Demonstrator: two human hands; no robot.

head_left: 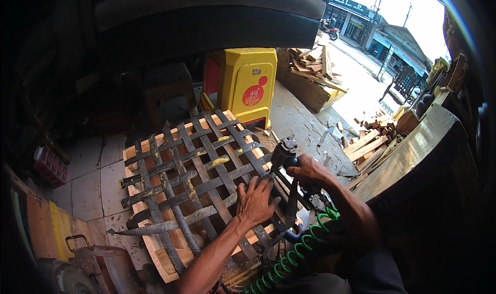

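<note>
A wooden frame (153,250) lies in front of me, covered by a lattice of dark rubber straps (182,200). The straps cross over and under one another, and several loose ends stick out past the left rail. My left hand (254,203) rests on the straps near the frame's right side, its fingers spread and pointing away from me. Just right of those fingertips, a black air-powered nailer or stapler (283,153) stands over the right rail. My right hand (310,172) is wrapped round its handle. Whether the tool's tip touches a strap is hidden.
A green coiled air hose (306,241) runs beside my right forearm. Beyond the frame stands a yellow plastic stool (251,87). Wood offcuts fill a box (315,90) and lie heaped at right, beside a large board (413,154). A rusty metal tank (106,265) sits at lower left.
</note>
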